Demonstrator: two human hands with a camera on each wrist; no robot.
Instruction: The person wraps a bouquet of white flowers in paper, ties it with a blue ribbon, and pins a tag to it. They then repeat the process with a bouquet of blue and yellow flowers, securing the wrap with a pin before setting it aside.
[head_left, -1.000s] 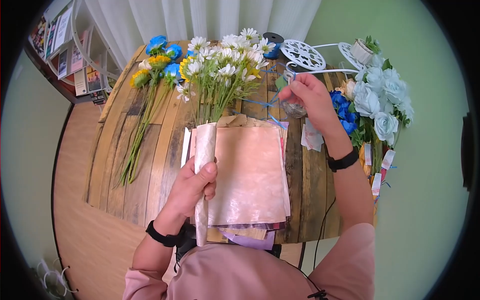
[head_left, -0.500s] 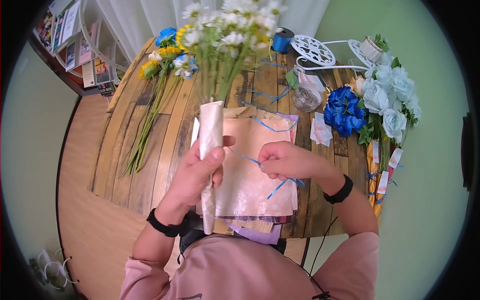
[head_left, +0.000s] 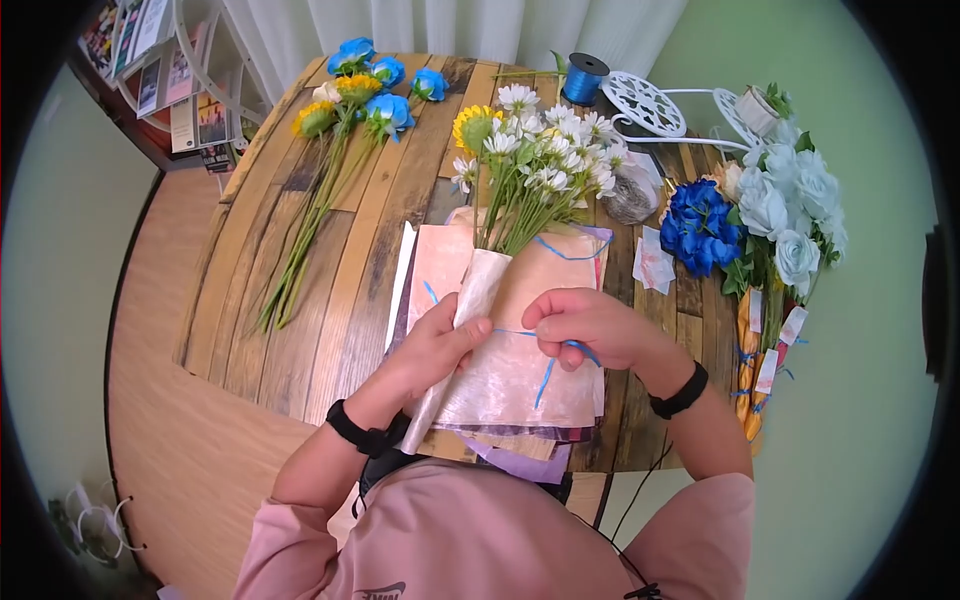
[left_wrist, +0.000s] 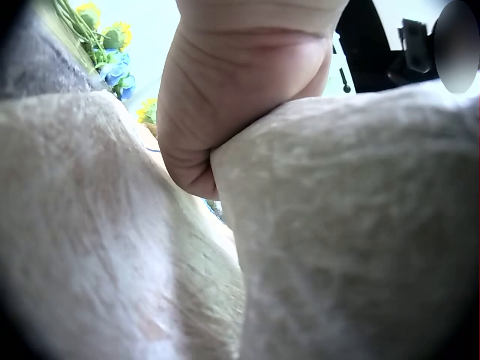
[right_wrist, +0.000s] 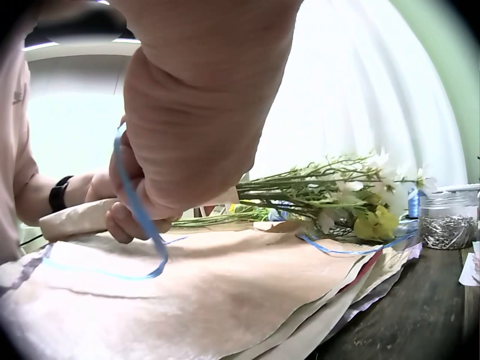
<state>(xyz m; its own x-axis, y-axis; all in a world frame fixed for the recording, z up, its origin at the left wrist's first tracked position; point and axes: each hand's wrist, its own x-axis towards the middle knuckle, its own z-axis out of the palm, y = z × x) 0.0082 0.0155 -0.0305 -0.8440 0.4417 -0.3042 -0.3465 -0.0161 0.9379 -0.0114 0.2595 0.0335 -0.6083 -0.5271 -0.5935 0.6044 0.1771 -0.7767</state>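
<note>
My left hand (head_left: 437, 348) grips a pale, shiny paper wrap (head_left: 487, 280) rolled around flower stems, its thumb lying along the front. White daisies (head_left: 550, 150) and a yellow sunflower (head_left: 475, 128) fan out from the top of the roll, which leans to the upper right. Just right of the roll, my right hand (head_left: 592, 325) pinches a thin blue ribbon (head_left: 545, 385). A short stretch of it runs taut between the two hands. The ribbon's loose end (right_wrist: 154, 232) hangs below the fingers in the right wrist view.
A stack of pinkish wrapping paper (head_left: 520, 395) lies under both hands. Blue flowers (head_left: 390, 115) and stems lie on the left of the wooden table (head_left: 230, 300). Toward the back right are a ribbon spool (head_left: 583, 80), a jar of pins (head_left: 632, 195) and a white metal stand (head_left: 645, 103). Pale roses (head_left: 765, 210) line the right.
My right hand has come down from the back right with the ribbon to beside the wrap. The bouquet has tipped to the right and dropped lower, still in my left hand.
</note>
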